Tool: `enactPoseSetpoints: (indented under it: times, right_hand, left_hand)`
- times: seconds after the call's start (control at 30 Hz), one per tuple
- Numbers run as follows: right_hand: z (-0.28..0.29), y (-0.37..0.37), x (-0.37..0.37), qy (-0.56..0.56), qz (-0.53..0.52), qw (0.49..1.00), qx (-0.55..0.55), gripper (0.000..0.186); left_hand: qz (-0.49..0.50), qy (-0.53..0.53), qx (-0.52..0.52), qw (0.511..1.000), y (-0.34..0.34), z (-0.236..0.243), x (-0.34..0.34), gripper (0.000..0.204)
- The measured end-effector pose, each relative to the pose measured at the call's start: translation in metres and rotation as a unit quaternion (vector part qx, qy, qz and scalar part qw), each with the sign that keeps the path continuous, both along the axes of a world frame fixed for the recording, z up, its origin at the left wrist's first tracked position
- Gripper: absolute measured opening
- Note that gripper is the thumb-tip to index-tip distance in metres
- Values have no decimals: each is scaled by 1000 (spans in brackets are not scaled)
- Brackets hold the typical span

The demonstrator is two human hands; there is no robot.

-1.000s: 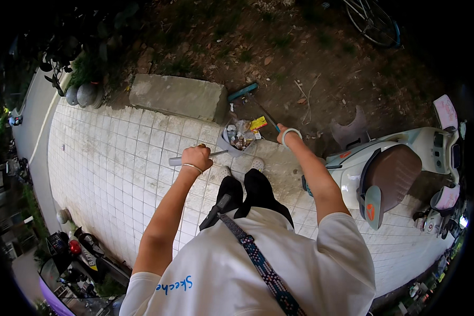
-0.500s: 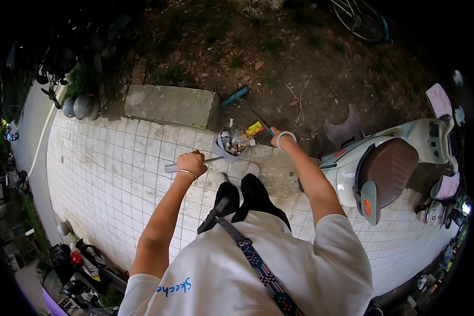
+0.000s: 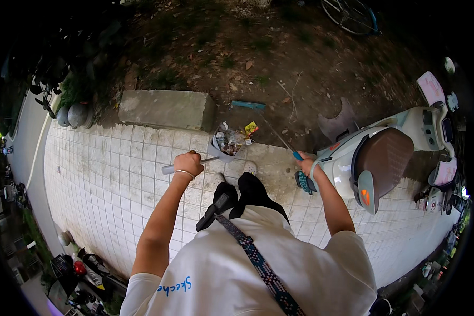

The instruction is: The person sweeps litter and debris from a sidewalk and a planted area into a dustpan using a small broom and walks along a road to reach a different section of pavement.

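Observation:
My left hand is closed around the grey handle of a dustpan, in front of my feet at the paving's edge. Mixed litter fills the pan: crumpled wrappers, clear plastic and a yellow packet at its right rim. Off to the right, my right hand grips the teal end of a long, thin broom handle. The broom's teal head is over the bare soil beyond the dustpan, apart from it; its bristles are hard to make out.
A stone block lies along the soil's edge, left of the dustpan. Close to my right arm stands a pale scooter with a brown seat. Round stones sit at far left, and a bicycle wheel shows at the far right.
My right hand has moved right and nearer to me, drawing the broom handle along. The broom head has shifted right and levelled out. My left hand still holds the dustpan in about the same place.

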State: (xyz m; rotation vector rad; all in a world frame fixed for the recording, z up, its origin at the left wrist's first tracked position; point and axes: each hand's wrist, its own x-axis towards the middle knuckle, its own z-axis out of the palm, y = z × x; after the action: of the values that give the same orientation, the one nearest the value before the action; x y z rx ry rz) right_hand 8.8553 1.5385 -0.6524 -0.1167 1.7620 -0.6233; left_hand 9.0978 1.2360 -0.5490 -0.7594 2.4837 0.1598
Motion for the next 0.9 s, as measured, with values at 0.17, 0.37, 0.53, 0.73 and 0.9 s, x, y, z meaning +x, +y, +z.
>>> enactPoseSetpoints:
  times: [0.17, 0.37, 0.53, 0.73, 0.9]
  right_hand:
    - [-35, -27, 76, -2, -126, 991, 54, 47]
    - [-115, -52, 204, 59, 14, 995, 75, 65]
    - [-26, -64, 192, -162, -79, 983, 28, 65]
    - [-13, -64, 217, -129, -63, 989, 40, 63]
    - [-20, -55, 227, -142, -98, 985, -11, 61]
  left_hand:
    - [10, -11, 3, 1000, 0, 7, -2, 18]
    - [-29, -11, 10, 999, 4, 3, -4, 21]
    - [-47, 36, 12, 998, 3, -6, 21, 18]
    - [-49, 102, 1, 994, -15, 8, 78, 13]
    - [-39, 76, 2, 996, -28, 19, 123, 12]
